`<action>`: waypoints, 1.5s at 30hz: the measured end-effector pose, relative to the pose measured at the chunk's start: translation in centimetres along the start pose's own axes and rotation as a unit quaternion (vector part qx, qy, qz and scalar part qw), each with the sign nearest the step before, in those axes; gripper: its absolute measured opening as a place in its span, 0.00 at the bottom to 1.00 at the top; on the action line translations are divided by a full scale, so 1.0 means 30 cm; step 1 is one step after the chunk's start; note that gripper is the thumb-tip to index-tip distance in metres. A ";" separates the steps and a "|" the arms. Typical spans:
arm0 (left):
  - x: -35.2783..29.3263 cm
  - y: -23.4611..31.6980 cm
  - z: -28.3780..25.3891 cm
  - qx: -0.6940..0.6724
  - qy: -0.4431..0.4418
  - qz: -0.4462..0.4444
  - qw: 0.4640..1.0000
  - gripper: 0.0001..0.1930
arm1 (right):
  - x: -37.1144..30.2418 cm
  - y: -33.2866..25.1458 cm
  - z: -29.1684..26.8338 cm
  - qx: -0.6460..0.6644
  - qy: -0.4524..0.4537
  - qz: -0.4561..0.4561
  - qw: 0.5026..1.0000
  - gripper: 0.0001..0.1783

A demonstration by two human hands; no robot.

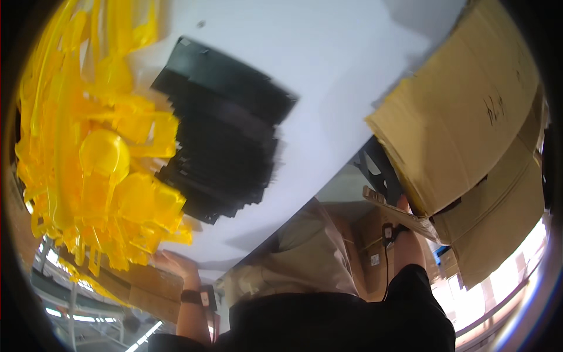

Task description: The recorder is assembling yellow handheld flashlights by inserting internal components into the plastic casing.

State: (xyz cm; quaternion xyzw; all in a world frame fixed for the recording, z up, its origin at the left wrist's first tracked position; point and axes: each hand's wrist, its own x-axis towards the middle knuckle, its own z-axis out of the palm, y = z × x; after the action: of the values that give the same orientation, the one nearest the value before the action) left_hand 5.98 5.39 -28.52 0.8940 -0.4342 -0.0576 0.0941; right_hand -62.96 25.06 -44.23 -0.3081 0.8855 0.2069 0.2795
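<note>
My left hand point(176, 266) is at the table's near edge, by the lower side of a heap of yellow translucent plastic parts point(105, 155). Its fingers look stretched out toward the heap, and their tips are partly hidden. My right hand point(403, 204) is mostly covered by a cardboard flap point(404, 216), with just a bit of a finger showing above it. That finger lies against a black openwork part point(378, 170) beside the open cardboard box point(457, 111); whether the hand grips it is hidden. A fanned stack of flat black pieces point(226, 129) lies on the white table point(328, 76).
Another cardboard box point(366, 252) stands below the table edge, right of my legs. More cardboard point(141, 293) is under the yellow heap at lower left. A cable point(387, 270) hangs from the device on my right wrist.
</note>
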 end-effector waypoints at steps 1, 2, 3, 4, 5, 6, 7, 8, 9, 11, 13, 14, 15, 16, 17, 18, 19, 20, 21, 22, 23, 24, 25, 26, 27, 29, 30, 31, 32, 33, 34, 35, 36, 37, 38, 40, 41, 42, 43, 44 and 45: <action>0.006 0.001 0.000 0.006 -0.006 0.008 1.000 0.39 | -0.008 0.001 0.001 0.005 0.001 0.002 1.000 0.20; 0.007 0.016 0.013 -0.009 -0.005 0.022 1.000 0.38 | -0.010 0.011 -0.005 0.009 0.007 0.004 1.000 0.20; 0.011 0.031 0.021 -0.023 -0.005 0.036 0.999 0.38 | -0.018 0.023 -0.008 0.015 0.007 0.006 1.000 0.20; 0.004 0.036 0.001 0.015 0.002 0.025 1.000 0.38 | 0.018 0.003 -0.005 0.019 0.007 -0.006 1.000 0.20; 0.002 0.048 0.015 -0.007 0.003 0.035 0.999 0.35 | -0.017 0.031 -0.004 0.024 0.010 0.002 1.000 0.20; 0.009 -0.008 -0.010 0.021 0.008 0.064 0.998 0.34 | -0.003 -0.004 0.013 0.033 0.007 -0.009 0.999 0.20; 0.028 -0.068 -0.012 0.044 0.010 0.097 0.994 0.33 | -0.009 -0.008 0.016 0.041 0.008 -0.010 0.999 0.20; 0.047 -0.106 -0.006 0.059 0.005 0.104 0.993 0.32 | -0.016 -0.004 0.017 0.048 0.013 -0.009 0.999 0.20; 0.056 -0.123 0.001 0.075 0.001 0.108 0.991 0.31 | -0.035 0.000 0.027 0.056 0.018 -0.009 0.998 0.20; 0.041 -0.087 0.005 0.084 -0.006 0.115 0.990 0.31 | -0.103 -0.030 0.086 0.076 0.033 -0.024 0.996 0.20; 0.043 -0.072 0.004 0.119 -0.006 0.098 0.988 0.30 | -0.154 -0.107 0.121 0.099 0.058 -0.036 0.993 0.20; 0.062 -0.097 0.010 0.097 -0.019 0.100 0.990 0.30 | -0.161 -0.161 0.127 0.112 0.079 -0.043 0.990 0.21; 0.065 -0.101 0.009 0.094 -0.021 0.109 0.989 0.30 | -0.178 -0.205 0.133 0.121 0.098 -0.045 0.987 0.21; 0.067 -0.103 0.011 0.113 -0.018 0.099 0.989 0.30 | -0.198 -0.238 0.139 0.127 0.112 -0.044 0.985 0.21; 0.066 -0.091 0.013 0.131 -0.014 0.089 0.987 0.30 | -0.212 -0.275 0.142 0.123 0.124 -0.030 0.984 0.21; 0.058 -0.074 0.014 0.126 -0.015 0.095 0.987 0.30 | -0.232 -0.301 0.139 0.121 0.138 -0.021 0.983 0.21; 0.046 -0.037 0.011 0.139 -0.018 0.066 0.988 0.30 | -0.252 -0.342 0.112 0.098 0.107 0.019 0.989 0.24; 0.045 -0.014 0.008 0.150 -0.022 0.039 0.988 0.29 | -0.277 -0.365 0.128 0.066 0.177 0.024 0.982 0.24; 0.054 -0.040 0.021 0.145 -0.021 0.046 0.988 0.29 | -0.304 -0.376 0.143 0.033 0.246 0.029 0.968 0.25; 0.066 -0.101 0.038 0.146 0.034 0.098 0.984 0.32 | -0.327 -0.389 0.130 0.040 0.248 0.030 0.968 0.25; 0.075 -0.131 0.047 0.146 0.088 0.148 0.974 0.35 | -0.347 -0.404 0.099 0.141 0.259 0.076 0.953 0.26; 0.088 -0.162 0.042 0.131 0.094 0.164 0.973 0.35 | -0.361 -0.415 0.087 0.240 0.265 0.120 0.926 0.28; 0.085 -0.148 0.053 0.126 0.096 0.167 0.973 0.35 | -0.338 -0.342 0.096 0.326 0.220 0.157 0.906 0.30; 0.067 -0.128 0.050 0.133 0.092 0.179 0.971 0.35 | -0.320 -0.328 0.098 0.350 0.264 0.200 0.876 0.31; 0.060 -0.117 0.052 0.141 0.087 0.190 0.968 0.34 | -0.295 -0.317 0.101 0.371 0.307 0.241 0.843 0.32; 0.065 -0.116 0.053 0.136 0.088 0.179 0.971 0.34 | -0.243 -0.228 0.149 0.348 0.320 0.221 0.853 0.30; 0.068 -0.115 0.062 0.131 0.092 0.163 0.974 0.33 | -0.205 -0.184 0.161 0.327 0.332 0.196 0.863 0.28; 0.073 -0.123 0.063 0.130 0.094 0.161 0.974 0.33 | -0.176 -0.144 0.146 0.329 0.333 0.193 0.862 0.28; 0.078 -0.130 0.064 0.131 0.099 0.157 0.974 0.33 | -0.154 -0.107 0.111 0.247 0.251 0.120 0.928 0.25; 0.078 -0.133 0.065 0.132 0.103 0.154 0.974 0.32 | -0.136 -0.083 0.084 0.158 0.164 0.045 0.973 0.23; 0.064 -0.104 0.051 0.133 0.107 0.149 0.974 0.32 | -0.123 -0.128 0.004 0.147 0.095 0.079 0.981 0.22; 0.049 -0.040 0.026 0.183 0.037 0.100 0.977 0.29 | -0.099 -0.121 -0.033 0.134 0.068 0.079 0.985 0.22; 0.037 -0.002 0.022 0.232 -0.034 0.051 0.971 0.28 | -0.074 -0.103 -0.050 0.123 0.050 0.079 0.988 0.23; 0.046 -0.014 0.018 0.233 -0.032 0.051 0.971 0.28 | -0.044 -0.095 -0.068 0.118 0.038 0.075 0.989 0.23; 0.060 -0.039 0.018 0.216 -0.029 0.054 0.975 0.28 | -0.017 -0.077 -0.069 0.118 0.040 0.084 0.989 0.24; 0.072 -0.079 0.027 0.199 -0.023 0.058 0.978 0.28 | 0.018 -0.019 -0.068 0.122 0.046 0.101 0.986 0.25; 0.074 -0.096 0.033 0.173 0.027 0.103 0.979 0.30 | 0.034 0.022 -0.067 0.124 0.049 0.114 0.984 0.26; 0.078 -0.109 0.036 0.146 0.076 0.147 0.975 0.33 | 0.044 0.062 -0.064 0.127 0.052 0.127 0.982 0.26; 0.075 -0.120 0.041 0.147 0.079 0.147 0.975 0.33 | 0.049 0.113 -0.050 0.130 0.053 0.140 0.980 0.27; 0.074 -0.129 0.039 0.132 0.076 0.154 0.976 0.34 | 0.057 0.141 -0.045 0.131 0.054 0.152 0.978 0.27; 0.073 -0.125 0.039 0.117 0.073 0.162 0.977 0.34 | 0.060 0.163 -0.033 0.132 0.053 0.162 0.977 0.28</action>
State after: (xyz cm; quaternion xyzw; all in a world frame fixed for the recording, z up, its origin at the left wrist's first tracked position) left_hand 9.98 5.78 -30.53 0.8186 -0.5687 0.0748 0.0284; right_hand -67.73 27.32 -43.65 -0.1317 0.9568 0.1143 0.2327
